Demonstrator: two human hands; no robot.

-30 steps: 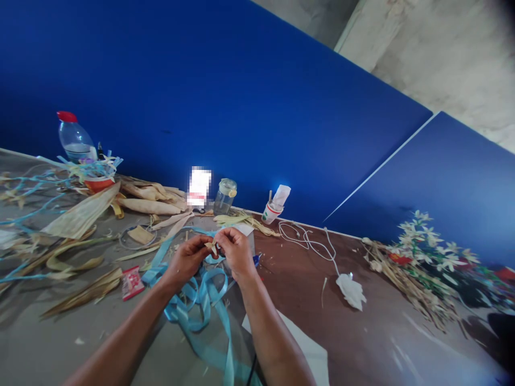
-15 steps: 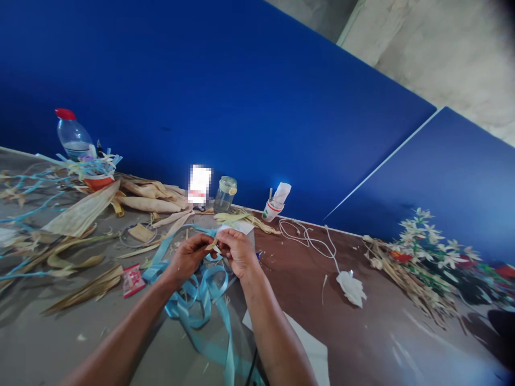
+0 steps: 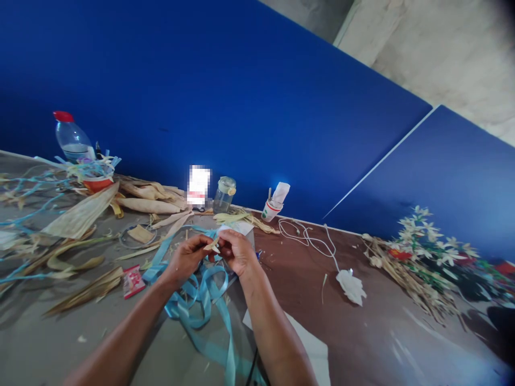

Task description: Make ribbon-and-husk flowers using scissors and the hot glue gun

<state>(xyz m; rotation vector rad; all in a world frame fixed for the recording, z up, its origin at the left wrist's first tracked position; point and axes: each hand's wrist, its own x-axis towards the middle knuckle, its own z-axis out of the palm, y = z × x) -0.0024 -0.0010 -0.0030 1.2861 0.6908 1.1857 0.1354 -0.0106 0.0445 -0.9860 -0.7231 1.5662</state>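
Above the table, my left hand [image 3: 189, 254] and my right hand [image 3: 237, 249] meet, fingertips pinched together. Between them is a small pale piece of corn husk [image 3: 212, 246], gripped by both; its far end is hidden by the fingers. Loops of light blue ribbon [image 3: 193, 305] lie heaped under my hands and trail toward the front edge. A pink candy packet [image 3: 133, 281] rests left of my left wrist, beside a dry brown husk [image 3: 86, 288].
Dried husks [image 3: 153, 205] and a red-capped bottle [image 3: 74, 136] stand at the back left. A lidded jar [image 3: 224, 195], a paper cup [image 3: 270, 210] and a white cable [image 3: 308, 236] line the blue partition [image 3: 241, 96]. White husk flowers [image 3: 420, 230] lie at right.
The view has shifted very slightly. Both hands keep their pinch on the small husk piece, with almost no change in position.
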